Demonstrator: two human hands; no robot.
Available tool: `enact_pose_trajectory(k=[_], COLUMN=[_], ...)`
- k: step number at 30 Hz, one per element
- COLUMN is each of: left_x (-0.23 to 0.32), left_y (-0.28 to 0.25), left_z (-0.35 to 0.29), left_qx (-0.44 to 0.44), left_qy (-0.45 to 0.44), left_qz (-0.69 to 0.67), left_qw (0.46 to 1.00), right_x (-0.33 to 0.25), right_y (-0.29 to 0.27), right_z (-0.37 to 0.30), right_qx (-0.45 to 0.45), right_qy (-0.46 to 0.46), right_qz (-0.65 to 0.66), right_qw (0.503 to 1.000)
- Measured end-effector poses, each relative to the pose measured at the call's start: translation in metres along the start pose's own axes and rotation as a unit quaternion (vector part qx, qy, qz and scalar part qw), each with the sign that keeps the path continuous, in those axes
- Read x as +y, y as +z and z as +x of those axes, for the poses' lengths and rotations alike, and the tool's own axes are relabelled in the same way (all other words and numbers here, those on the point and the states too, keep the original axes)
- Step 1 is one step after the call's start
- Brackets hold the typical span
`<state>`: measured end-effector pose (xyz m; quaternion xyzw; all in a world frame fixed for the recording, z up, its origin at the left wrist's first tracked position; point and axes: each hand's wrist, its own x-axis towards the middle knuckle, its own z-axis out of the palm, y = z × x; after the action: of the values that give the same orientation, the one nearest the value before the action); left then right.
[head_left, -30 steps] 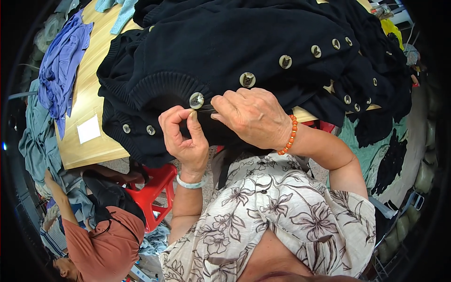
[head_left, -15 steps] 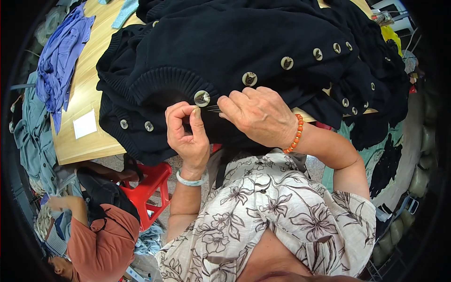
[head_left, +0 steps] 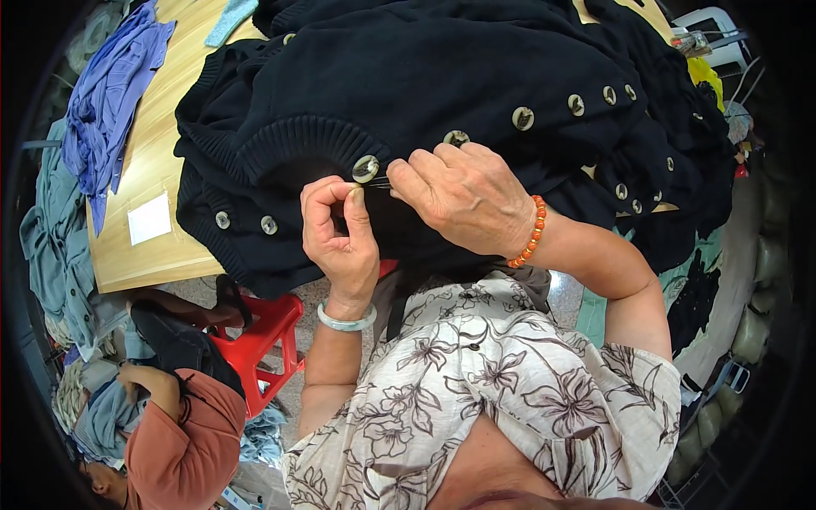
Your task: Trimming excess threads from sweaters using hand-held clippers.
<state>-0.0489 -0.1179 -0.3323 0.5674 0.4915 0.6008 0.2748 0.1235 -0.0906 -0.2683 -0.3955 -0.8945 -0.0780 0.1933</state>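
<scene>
A dark knit cardigan [head_left: 408, 76] with ribbed neckline and several marbled buttons lies spread before me. My left hand [head_left: 340, 234] is closed, thumb and forefinger pinching the cardigan's edge just below the top button [head_left: 365, 168]. That button tilts up against the fabric. Beside it, my right hand [head_left: 466, 202] is closed around thin, pointed metal tweezers [head_left: 382, 184], whose tips reach toward the left fingertips under the button. Most of the tool is hidden in my right fingers. Another button [head_left: 456, 137] is partly covered by my right knuckles.
Under the cardigan is a wooden table [head_left: 191, 161] bearing a white paper square [head_left: 150, 219] and a purple-blue garment [head_left: 119, 93]. Grey-green clothes [head_left: 59, 246] hang at its left side. A red stool [head_left: 263, 344] and a co-worker in a rust-coloured top [head_left: 187, 433] are at lower left.
My right hand has shifted slightly left and up, closer to the top button, which now tilts more. The co-worker's arm has drawn in toward the cloth there.
</scene>
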Motion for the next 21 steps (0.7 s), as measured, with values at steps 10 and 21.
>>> enact_pose_trajectory(k=[10,21], left_x=[0.001,0.009], left_y=[0.000,0.000], left_z=[0.004,0.006], left_qx=[-0.007,-0.026], left_qy=[-0.001,-0.001], left_qz=[0.001,-0.001], left_qw=[1.000,1.000], right_x=[0.005,0.022], right_y=[0.005,0.015], right_z=[0.011,0.018], right_qx=[0.014,-0.020], right_qy=[-0.020,-0.067], right_qz=[-0.019,-0.044], right_qw=[1.000,0.997])
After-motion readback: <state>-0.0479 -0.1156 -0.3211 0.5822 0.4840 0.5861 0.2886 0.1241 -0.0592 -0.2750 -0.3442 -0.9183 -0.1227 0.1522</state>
